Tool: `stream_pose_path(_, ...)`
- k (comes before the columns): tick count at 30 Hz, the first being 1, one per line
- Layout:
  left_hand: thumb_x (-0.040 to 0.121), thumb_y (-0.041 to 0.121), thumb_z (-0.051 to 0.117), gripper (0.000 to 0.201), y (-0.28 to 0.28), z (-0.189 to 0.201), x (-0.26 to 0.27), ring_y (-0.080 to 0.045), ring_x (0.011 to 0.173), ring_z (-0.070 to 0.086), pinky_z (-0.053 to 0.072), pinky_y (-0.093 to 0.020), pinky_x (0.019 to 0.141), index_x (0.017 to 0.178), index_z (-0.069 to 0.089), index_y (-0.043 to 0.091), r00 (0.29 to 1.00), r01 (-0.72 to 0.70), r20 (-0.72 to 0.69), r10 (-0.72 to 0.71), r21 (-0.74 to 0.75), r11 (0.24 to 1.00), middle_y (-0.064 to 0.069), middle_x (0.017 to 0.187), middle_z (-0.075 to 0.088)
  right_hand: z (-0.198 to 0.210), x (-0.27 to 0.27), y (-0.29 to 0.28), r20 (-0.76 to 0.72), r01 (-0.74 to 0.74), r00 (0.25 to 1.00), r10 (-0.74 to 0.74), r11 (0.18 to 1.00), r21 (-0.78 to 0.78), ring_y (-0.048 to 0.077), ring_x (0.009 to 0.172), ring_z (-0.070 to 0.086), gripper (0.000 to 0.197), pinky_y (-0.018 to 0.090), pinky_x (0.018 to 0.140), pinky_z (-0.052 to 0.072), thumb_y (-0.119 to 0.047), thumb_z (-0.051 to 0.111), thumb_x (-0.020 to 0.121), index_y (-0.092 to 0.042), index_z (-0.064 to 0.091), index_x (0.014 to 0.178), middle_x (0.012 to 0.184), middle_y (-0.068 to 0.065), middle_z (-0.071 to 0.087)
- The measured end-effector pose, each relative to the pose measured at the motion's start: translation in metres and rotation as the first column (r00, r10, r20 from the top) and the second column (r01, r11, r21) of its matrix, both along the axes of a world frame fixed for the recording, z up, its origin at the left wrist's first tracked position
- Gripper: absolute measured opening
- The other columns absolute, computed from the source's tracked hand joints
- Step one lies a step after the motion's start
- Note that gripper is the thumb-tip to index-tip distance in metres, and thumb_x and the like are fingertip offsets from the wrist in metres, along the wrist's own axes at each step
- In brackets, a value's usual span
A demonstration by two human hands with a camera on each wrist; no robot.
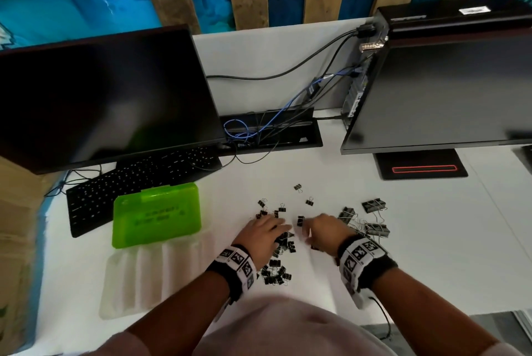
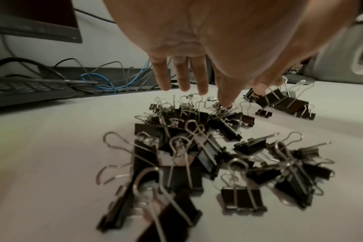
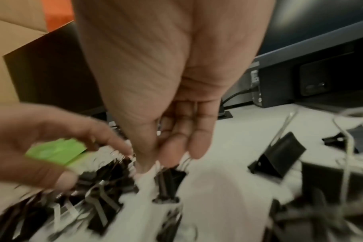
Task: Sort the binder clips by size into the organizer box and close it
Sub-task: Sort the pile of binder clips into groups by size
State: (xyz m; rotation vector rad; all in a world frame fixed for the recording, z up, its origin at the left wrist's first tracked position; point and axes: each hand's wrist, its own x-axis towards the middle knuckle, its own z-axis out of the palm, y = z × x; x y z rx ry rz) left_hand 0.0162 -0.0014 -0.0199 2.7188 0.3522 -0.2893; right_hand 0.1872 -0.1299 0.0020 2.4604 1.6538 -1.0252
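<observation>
Binder clips lie strewn over the white desk (image 1: 417,255), and every place below is given from the green organizer box (image 1: 157,216), which sits open with its lid raised and its clear compartmented tray (image 1: 149,275) on the side nearer the person. Just right of the box is a heap of small black binder clips (image 1: 277,270); the left hand (image 1: 263,236) lies palm down over it, fingers (image 2: 181,75) straight and slightly spread, the forefinger tip touching a clip in the left wrist view. Farther right, the right hand (image 1: 325,229) has its fingers curled downward and close together; its fingertips (image 3: 197,147) are at the wire handles of one small clip (image 3: 169,183), though blur hides whether they truly pinch it. Beyond that hand, farthest from the box, sit the large binder clips (image 1: 372,218). A few small clips lie scattered behind both hands. Behind the box are a black keyboard (image 1: 135,182) and a dark monitor (image 1: 100,96).
</observation>
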Motion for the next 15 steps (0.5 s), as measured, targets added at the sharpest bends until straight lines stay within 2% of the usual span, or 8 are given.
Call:
stream_pose_path(2, 0.091, 0.012, 0.044, 0.052, 0.001, -0.003, 0.002, -0.019, 0.129, 0.036, 0.031, -0.038, 0.106, 0.139, 0.033, 0.031, 0.999, 0.026, -0.027, -0.026, -0.002, 1.000, 0.005, 0.143, 0.040, 0.001, 0.012, 0.009, 0.092, 0.048, 0.994, -0.050, 0.998, 0.028, 0.028, 0.094, 0.063, 0.026, 0.036, 0.080, 0.050, -0.023, 0.059, 0.088, -0.021, 0.051, 0.113, 0.108, 0.009, 0.063)
stream_pose_path(5, 0.090, 0.011, 0.045, 0.052, 0.009, -0.009, -0.002, -0.022, 0.119, 0.045, 0.038, -0.037, 0.100, 0.138, 0.035, 0.030, 0.999, -0.015, -0.047, 0.015, -0.008, 1.000, 0.003, 0.137, 0.046, -0.001, 0.019, 0.022, 0.194, 0.006, 0.981, -0.010, 1.000, 0.020, 0.030, 0.102, 0.061, 0.034, 0.039, 0.080, 0.049, -0.013, 0.051, 0.092, -0.017, 0.045, 0.126, 0.118, 0.009, 0.060)
stream_pose_path(7, 0.091, 0.014, 0.047, 0.049, 0.017, -0.010, -0.005, -0.022, 0.120, 0.044, 0.038, -0.036, 0.101, 0.137, 0.036, 0.027, 0.994, -0.058, -0.090, 0.059, 0.007, 0.998, 0.001, 0.136, 0.046, -0.004, 0.017, 0.028, 0.199, -0.041, 0.979, 0.039, 0.999, 0.008, 0.030, 0.103, 0.060, 0.031, 0.039, 0.081, 0.050, -0.008, 0.046, 0.093, -0.015, 0.051, 0.122, 0.118, 0.008, 0.058)
stream_pose_path(10, 0.090, 0.030, 0.050, 0.048, 0.026, -0.006, -0.010, -0.020, 0.124, 0.039, 0.034, -0.037, 0.102, 0.136, 0.037, 0.028, 0.985, -0.096, -0.138, 0.103, 0.054, 0.994, 0.003, 0.136, 0.045, -0.008, 0.011, 0.031, 0.201, -0.075, 0.977, 0.073, 0.997, 0.004, 0.032, 0.095, 0.060, 0.024, 0.040, 0.075, 0.051, -0.004, 0.042, 0.092, -0.010, 0.057, 0.110, 0.109, 0.009, 0.054)
stream_pose_path(13, 0.089, 0.043, 0.046, 0.047, 0.024, 0.002, -0.006, -0.018, 0.124, 0.038, 0.034, -0.037, 0.102, 0.134, 0.038, 0.031, 0.989, -0.136, -0.055, 0.138, 0.049, 0.990, 0.007, 0.133, 0.046, -0.010, 0.004, 0.031, 0.179, -0.091, 0.980, 0.083, 0.995, 0.038, 0.034, 0.093, 0.060, 0.034, 0.039, 0.067, 0.045, 0.001, 0.040, 0.091, -0.012, 0.053, 0.118, 0.112, 0.010, 0.048)
stream_pose_path(15, 0.088, 0.048, 0.048, 0.051, 0.016, 0.006, 0.002, -0.017, 0.124, 0.038, 0.035, -0.036, 0.103, 0.135, 0.037, 0.031, 0.991, -0.128, -0.023, 0.128, -0.016, 0.992, 0.007, 0.133, 0.045, -0.012, -0.001, 0.029, 0.133, -0.102, 0.987, 0.094, 0.993, 0.060, 0.034, 0.096, 0.058, 0.037, 0.040, 0.068, 0.045, -0.002, 0.039, 0.091, -0.015, 0.051, 0.123, 0.115, 0.010, 0.046)
